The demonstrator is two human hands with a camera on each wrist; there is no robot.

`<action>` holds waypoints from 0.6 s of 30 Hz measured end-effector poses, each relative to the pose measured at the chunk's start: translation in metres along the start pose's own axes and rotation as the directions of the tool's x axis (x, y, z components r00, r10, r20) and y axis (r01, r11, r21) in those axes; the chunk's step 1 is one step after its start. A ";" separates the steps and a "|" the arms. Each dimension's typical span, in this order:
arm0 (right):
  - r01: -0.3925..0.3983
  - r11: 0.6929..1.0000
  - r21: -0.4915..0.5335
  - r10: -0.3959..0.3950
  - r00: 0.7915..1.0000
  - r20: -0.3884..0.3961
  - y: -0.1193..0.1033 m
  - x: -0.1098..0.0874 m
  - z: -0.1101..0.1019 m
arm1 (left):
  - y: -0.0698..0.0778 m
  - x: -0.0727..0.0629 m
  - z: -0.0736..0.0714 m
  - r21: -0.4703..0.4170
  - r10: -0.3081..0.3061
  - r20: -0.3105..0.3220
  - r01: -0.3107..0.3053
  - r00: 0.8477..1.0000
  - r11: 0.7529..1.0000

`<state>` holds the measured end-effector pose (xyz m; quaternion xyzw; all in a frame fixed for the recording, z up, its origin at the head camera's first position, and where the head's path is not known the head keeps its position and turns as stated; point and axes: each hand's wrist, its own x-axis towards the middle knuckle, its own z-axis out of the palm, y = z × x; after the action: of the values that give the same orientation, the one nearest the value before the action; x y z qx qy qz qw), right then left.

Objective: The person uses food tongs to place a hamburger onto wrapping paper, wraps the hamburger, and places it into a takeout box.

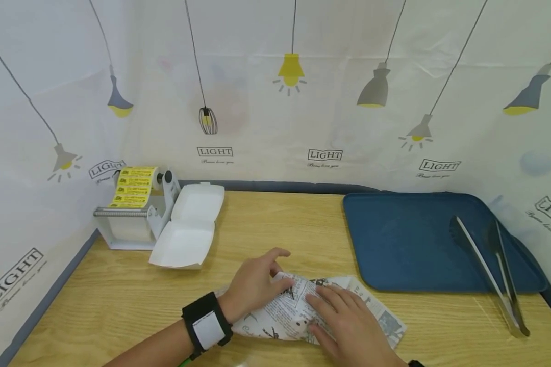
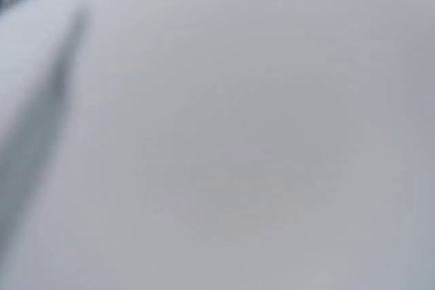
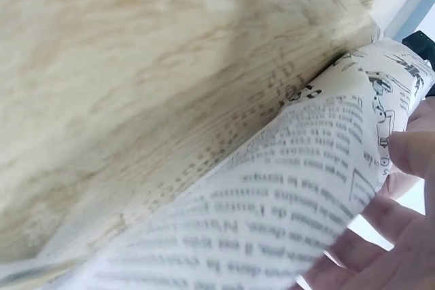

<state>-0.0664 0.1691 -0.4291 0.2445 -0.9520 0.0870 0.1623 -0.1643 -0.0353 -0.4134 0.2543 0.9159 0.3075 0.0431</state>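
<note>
- The left hand (image 1: 256, 283) is resting on the printed paper (image 1: 275, 318), its thumb lying against the upper fold while the index finger is arching free, leaving a wide gap between the two.
- The right hand (image 1: 346, 321) is lying over the right part of the same paper, its fingers extending side by side across the printed surface and the thumb standing somewhat apart.
- The printed paper is lying in folds on the near part of the wood-grained worktop (image 1: 275, 229), centrally before the person, with one flat corner projecting beyond the right hand.
- A black wristband (image 1: 206, 326) with a white patch is encircling the left wrist.
- The left wrist view is showing a blurred pale surface, perhaps the wall sheet (image 1: 257, 30), which is carrying printed lamps and the word LIGHT.
- A white clamshell box (image 1: 190, 229) is lying unfolded at the back left, just beside a label dispenser (image 1: 135, 209) that is bearing a roll of yellow labels (image 1: 134, 187).
- A blue tray (image 1: 404, 239) is occupying the back right; metal tongs (image 1: 488, 278) are lying across it, their arms spreading apart and their joined end extending past the near rim.
</note>
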 end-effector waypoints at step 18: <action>0.011 1.000 0.007 -0.011 1.000 0.002 0.000 -0.003 0.001 | 0.014 -0.020 0.003 0.314 0.253 0.213 -0.311 0.944 0.897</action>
<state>-0.0645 0.1705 -0.4316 0.2506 -0.9505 0.0890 0.1609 -0.1401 -0.0342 -0.4094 0.4130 0.9018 0.1239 0.0294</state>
